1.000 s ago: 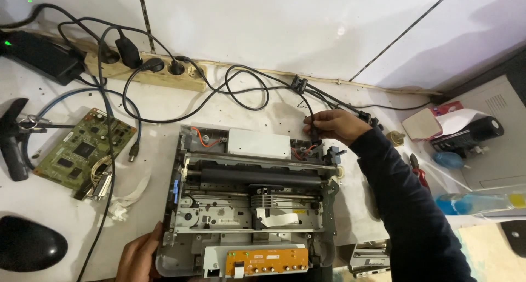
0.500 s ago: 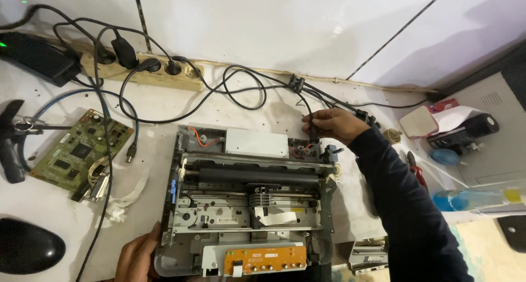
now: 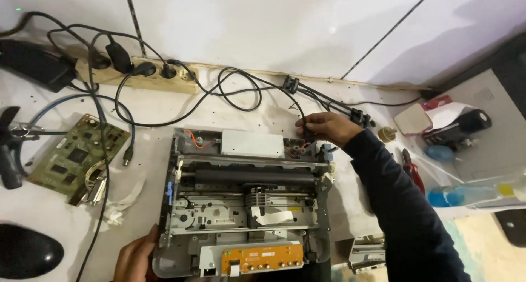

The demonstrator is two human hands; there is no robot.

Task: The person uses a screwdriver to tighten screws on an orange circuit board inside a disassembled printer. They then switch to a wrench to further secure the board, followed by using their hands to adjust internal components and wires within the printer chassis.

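While my left hand (image 3: 134, 257) braces the opened printer (image 3: 244, 205) at its near-left corner, my right hand (image 3: 326, 127) fingers pinch a black cable plug (image 3: 308, 135) directly above the far-right corner; long axis runs left-right.

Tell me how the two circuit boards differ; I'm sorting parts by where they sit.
The green circuit board lies loose on the table, left of the opened printer; the orange circuit board sits mounted along the printer's front edge. The green one is broad and tilted, the orange one a narrow, level strip. Neither hand touches either.
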